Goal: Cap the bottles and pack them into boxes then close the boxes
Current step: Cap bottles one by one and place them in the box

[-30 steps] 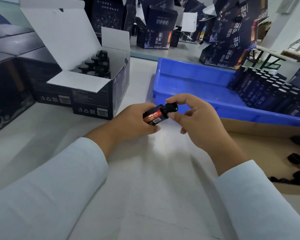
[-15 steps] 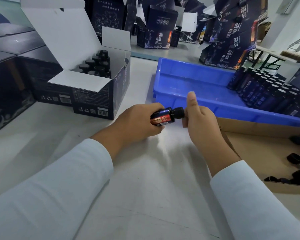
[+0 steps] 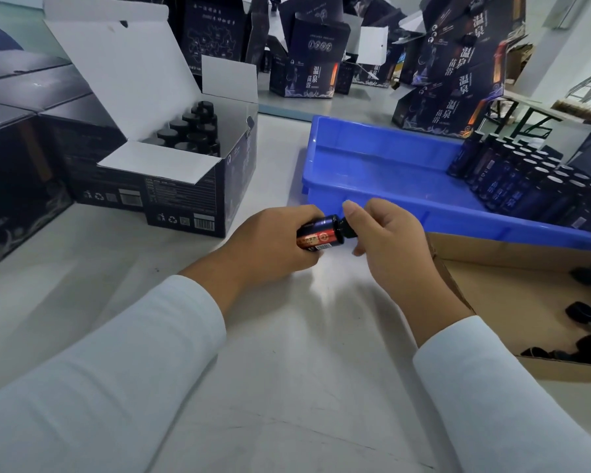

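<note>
Above the table [image 3: 287,370], one bottle [image 3: 318,233] lies near-horizontal, its cap [image 3: 347,228] pointing right. Left hand [image 3: 273,247] grips the body; right hand [image 3: 386,240] pinches the cap.

Left hand [image 3: 270,240] gripping bottle [image 3: 318,232] (tilted), right hand [image 3: 386,233] pinching cap [image 3: 347,228]

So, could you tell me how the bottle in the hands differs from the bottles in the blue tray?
The held bottle lies tilted on its side, gripped by the left hand, with the right hand on its black cap. The tray bottles stand upright, untouched, in rows in the blue tray, their tops showing pale rather than black. Both are small and dark with labels.
</note>
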